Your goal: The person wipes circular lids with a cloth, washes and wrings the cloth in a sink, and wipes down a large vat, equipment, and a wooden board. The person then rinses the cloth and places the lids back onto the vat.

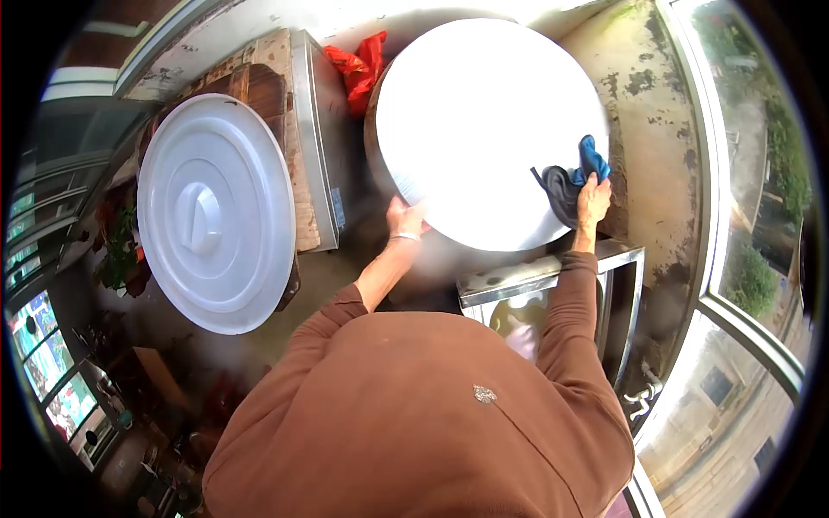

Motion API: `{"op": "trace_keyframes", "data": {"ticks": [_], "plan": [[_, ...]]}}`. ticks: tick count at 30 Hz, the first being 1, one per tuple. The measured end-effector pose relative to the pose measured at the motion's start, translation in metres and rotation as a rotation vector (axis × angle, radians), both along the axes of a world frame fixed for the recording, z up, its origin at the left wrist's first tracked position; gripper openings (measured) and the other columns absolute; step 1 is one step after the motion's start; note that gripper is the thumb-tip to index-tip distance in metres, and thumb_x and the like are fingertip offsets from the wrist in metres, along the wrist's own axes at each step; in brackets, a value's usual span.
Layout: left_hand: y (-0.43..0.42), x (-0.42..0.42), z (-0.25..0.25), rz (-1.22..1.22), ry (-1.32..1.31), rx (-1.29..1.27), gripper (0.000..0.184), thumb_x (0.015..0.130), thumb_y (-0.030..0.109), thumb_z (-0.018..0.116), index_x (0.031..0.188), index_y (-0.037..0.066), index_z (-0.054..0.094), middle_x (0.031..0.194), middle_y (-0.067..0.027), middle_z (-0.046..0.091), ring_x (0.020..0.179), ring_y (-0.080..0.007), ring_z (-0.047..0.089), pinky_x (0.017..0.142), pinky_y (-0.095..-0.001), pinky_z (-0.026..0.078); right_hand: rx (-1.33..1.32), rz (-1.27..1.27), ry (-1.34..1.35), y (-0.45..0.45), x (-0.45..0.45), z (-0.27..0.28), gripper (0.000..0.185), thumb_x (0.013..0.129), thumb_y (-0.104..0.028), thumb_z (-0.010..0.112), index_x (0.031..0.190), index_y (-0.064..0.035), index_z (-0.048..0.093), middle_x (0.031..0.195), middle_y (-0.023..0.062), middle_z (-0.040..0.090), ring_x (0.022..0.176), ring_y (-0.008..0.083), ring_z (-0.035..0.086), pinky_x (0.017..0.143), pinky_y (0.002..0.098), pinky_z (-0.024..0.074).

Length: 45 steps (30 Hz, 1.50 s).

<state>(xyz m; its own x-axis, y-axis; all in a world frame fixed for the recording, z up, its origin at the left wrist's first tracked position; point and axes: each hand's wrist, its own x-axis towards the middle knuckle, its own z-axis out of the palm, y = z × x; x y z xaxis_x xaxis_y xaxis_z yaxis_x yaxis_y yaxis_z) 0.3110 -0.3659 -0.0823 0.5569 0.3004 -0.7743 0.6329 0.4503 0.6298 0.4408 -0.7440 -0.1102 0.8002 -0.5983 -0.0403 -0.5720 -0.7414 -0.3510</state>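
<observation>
A large round white top [484,121], bright with glare, fills the upper middle of the head view. My left hand [406,217] grips its near left edge, thumb at the rim and the other fingers partly out of sight. On the right side of the same surface, my right hand [593,203] is closed around a cloth, whose blue part [593,160] sticks up past the fingers. The cloth's dark part [561,192] spreads over the white surface to the left of that hand.
A big white plastic lid [246,289] with a raised handle lies to the left. Between it and the round top stand a metal-sided box [319,147] and a red plastic bag [358,73]. A metal-framed stand [509,281] is below my right forearm, beside the wall and window [704,173].
</observation>
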Motion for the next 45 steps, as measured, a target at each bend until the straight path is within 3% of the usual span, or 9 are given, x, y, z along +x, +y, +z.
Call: {"op": "trace_keyframes", "data": {"ticks": [4, 10, 12, 19, 22, 23, 32, 41, 45], "plan": [[0.009, 0.005, 0.001, 0.092, -0.162, -0.05, 0.034, 0.083, 0.006, 0.073, 0.114, 0.003, 0.06, 0.102, -0.0076, 0.069, 0.088, -0.0182, 0.069, 0.07, -0.0372, 0.059, 0.214, 0.035, -0.199, -0.016, -0.014, -0.001, 0.052, 0.097, -0.041, 0.05, 0.118, 0.0056, 0.06, 0.113, 0.0307, 0.063, 0.11, 0.0465, 0.059, 0.093, 0.0496, 0.0466], [0.034, 0.029, 0.096, 0.044, -0.515, -0.381, 0.027, 0.075, -0.004, 0.058, 0.102, -0.008, 0.063, 0.099, -0.0118, 0.068, 0.09, -0.0237, 0.066, 0.085, -0.0356, 0.053, 0.936, -0.336, -0.266, -0.032, -0.031, 0.028, 0.045, 0.097, -0.037, 0.061, 0.114, 0.0047, 0.066, 0.102, 0.0081, 0.067, 0.087, 0.018, 0.06, 0.082, 0.0319, 0.0475], [0.041, 0.037, 0.14, 0.033, -0.592, -0.386, 0.023, 0.075, -0.002, 0.061, 0.097, -0.008, 0.065, 0.094, -0.0101, 0.068, 0.086, -0.0212, 0.066, 0.083, -0.0323, 0.051, 1.144, -0.011, -0.529, 0.032, -0.082, 0.116, 0.036, 0.1, -0.033, 0.057, 0.116, -0.0024, 0.066, 0.099, -0.001, 0.066, 0.089, 0.0135, 0.06, 0.086, 0.0253, 0.045], [0.136, -0.006, 0.275, -0.083, -0.939, 0.019, 0.02, 0.075, 0.005, 0.07, 0.091, -0.005, 0.074, 0.09, -0.0116, 0.074, 0.075, -0.0135, 0.068, 0.072, -0.0234, 0.052, 1.691, -0.05, -0.415, 0.091, -0.073, 0.125, 0.044, 0.103, -0.036, 0.048, 0.117, 0.003, 0.063, 0.113, 0.0161, 0.069, 0.094, 0.0272, 0.07, 0.086, 0.041, 0.058], [0.225, -0.027, 0.343, -0.195, -0.968, 0.774, 0.022, 0.08, 0.004, 0.062, 0.099, -0.007, 0.07, 0.091, -0.0155, 0.073, 0.079, -0.019, 0.071, 0.072, -0.0292, 0.057, 1.733, 0.024, -0.32, 0.2, -0.093, 0.168, 0.039, 0.102, -0.033, 0.051, 0.116, 0.0022, 0.06, 0.106, 0.0149, 0.068, 0.09, 0.0253, 0.07, 0.081, 0.0406, 0.0588], [0.244, -0.032, 0.388, -0.108, -1.009, 0.518, 0.025, 0.082, 0.005, 0.062, 0.102, -0.006, 0.069, 0.088, -0.0146, 0.072, 0.076, -0.019, 0.071, 0.069, -0.029, 0.057, 1.77, 0.073, -0.245, 0.226, -0.092, 0.164, 0.039, 0.102, -0.034, 0.051, 0.117, 0.0016, 0.059, 0.107, 0.0151, 0.067, 0.089, 0.0258, 0.07, 0.08, 0.0403, 0.0586], [0.299, -0.026, 0.645, -0.591, -0.472, 1.809, 0.039, 0.072, 0.005, 0.076, 0.11, 0.002, 0.073, 0.095, -0.0181, 0.073, 0.081, -0.0298, 0.07, 0.075, -0.0414, 0.056, 1.994, 0.133, -0.321, 0.298, -0.116, 0.18, 0.037, 0.098, -0.035, 0.059, 0.114, -0.0025, 0.062, 0.103, 0.0107, 0.069, 0.089, 0.0231, 0.068, 0.081, 0.0381, 0.0566], [0.518, 0.015, 0.543, -0.972, -0.237, 1.765, 0.03, 0.079, 0.013, 0.058, 0.106, 0.004, 0.07, 0.084, -0.0042, 0.064, 0.075, -0.015, 0.057, 0.073, -0.031, 0.048, 1.87, -0.128, -0.472, 0.165, -0.16, 0.123, 0.038, 0.097, -0.036, 0.061, 0.115, -0.0022, 0.064, 0.107, 0.0099, 0.07, 0.095, 0.0231, 0.068, 0.087, 0.0371, 0.0555], [0.434, -0.049, 0.513, -0.818, -0.736, 2.32, 0.019, 0.077, 0.01, 0.058, 0.094, 0.005, 0.067, 0.072, -0.0089, 0.059, 0.064, -0.0193, 0.055, 0.063, -0.0317, 0.045, 1.645, -0.102, -0.596, 0.127, -0.176, 0.118, 0.043, 0.099, -0.031, 0.059, 0.129, -0.0014, 0.056, 0.122, 0.0116, 0.063, 0.108, 0.0258, 0.061, 0.096, 0.0401, 0.0503]]}}
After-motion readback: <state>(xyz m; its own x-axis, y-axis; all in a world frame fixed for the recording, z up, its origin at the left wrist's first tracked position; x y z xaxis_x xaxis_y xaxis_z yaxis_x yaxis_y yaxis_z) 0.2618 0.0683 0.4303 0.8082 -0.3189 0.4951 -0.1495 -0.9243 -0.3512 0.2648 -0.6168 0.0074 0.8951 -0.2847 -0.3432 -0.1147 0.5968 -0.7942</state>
